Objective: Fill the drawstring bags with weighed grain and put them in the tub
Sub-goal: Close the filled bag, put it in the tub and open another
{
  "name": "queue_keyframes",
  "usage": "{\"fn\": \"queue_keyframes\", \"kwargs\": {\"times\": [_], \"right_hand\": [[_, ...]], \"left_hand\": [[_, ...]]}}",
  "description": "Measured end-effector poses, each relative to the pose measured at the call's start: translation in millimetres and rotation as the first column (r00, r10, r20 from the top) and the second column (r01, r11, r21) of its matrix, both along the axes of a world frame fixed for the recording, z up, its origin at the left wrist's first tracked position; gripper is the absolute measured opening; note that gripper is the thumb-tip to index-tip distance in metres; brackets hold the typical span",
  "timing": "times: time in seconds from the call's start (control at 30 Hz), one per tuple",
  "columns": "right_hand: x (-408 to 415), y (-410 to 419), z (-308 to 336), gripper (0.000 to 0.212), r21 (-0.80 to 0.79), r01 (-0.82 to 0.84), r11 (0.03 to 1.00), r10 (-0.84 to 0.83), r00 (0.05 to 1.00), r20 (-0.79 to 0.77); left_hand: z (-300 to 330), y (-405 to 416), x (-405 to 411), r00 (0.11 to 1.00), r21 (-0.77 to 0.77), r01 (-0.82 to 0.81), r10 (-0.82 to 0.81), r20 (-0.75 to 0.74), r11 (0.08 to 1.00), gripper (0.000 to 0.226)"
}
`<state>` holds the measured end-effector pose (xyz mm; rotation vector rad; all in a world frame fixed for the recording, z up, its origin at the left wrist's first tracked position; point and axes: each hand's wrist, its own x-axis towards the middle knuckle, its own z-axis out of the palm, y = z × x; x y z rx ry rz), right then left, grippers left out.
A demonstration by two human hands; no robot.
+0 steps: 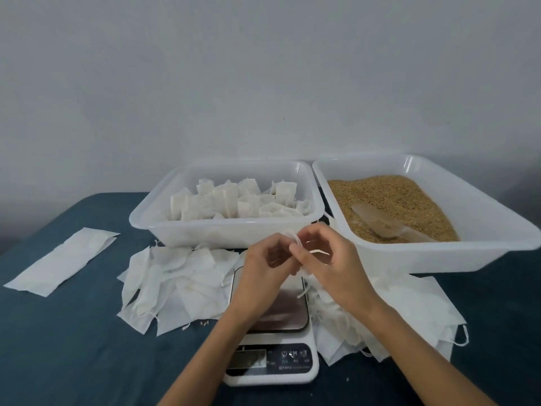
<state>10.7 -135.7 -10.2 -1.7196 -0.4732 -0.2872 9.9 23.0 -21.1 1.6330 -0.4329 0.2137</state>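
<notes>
A scale (270, 332) sits on the table (73, 347), close to the person. Two hands (265, 260) (328, 259) meet above the scale, holding a string (295, 240) between them. Behind the scale, on the left, is a tub (164, 227) with filled bags (234, 200) in it. On the right is a tray (439, 256) with grain (389, 197) and a scoop (380, 221) in it. Flat bags (175, 282) lie left of the scale, and more bags (409, 312) lie right of it. A long sheet (61, 259) lies far left.

White filled bags (234, 200) upright in tub (222, 234)
</notes>
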Motion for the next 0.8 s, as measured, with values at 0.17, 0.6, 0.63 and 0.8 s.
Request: {"fn": "queue_keyframes", "kwargs": {"times": [0.17,0.6,0.63,0.8], "right_hand": [[0.1,-3.1,2.3,0.016,0.074,-0.034,0.997,0.038,0.998,-0.050],[-3.4,-2.5,3.0,0.027,0.052,-0.184,0.982,0.190,0.970,-0.151],[-2.9,-2.6,1.7,0.026,0.026,-0.182,0.983,0.184,0.972,-0.145],[-1.7,1.4,-3.1,0.030,0.041,-0.179,0.983,0.183,0.973,-0.142]], "left_hand": [[-1.1,0.7,0.4,0.999,-0.127,0.027,-0.031,-0.027,0.992,0.006],[-4.6,1.1,2.8,0.985,-0.172,-0.168,0.159,-0.065,0.971,0.017],[-4.6,1.0,2.3,0.985,-0.173,-0.165,0.155,-0.070,0.971,0.021],[-8.2,2.9,2.9,0.982,-0.137,-0.179,0.170,-0.078,0.974,0.016]]}}
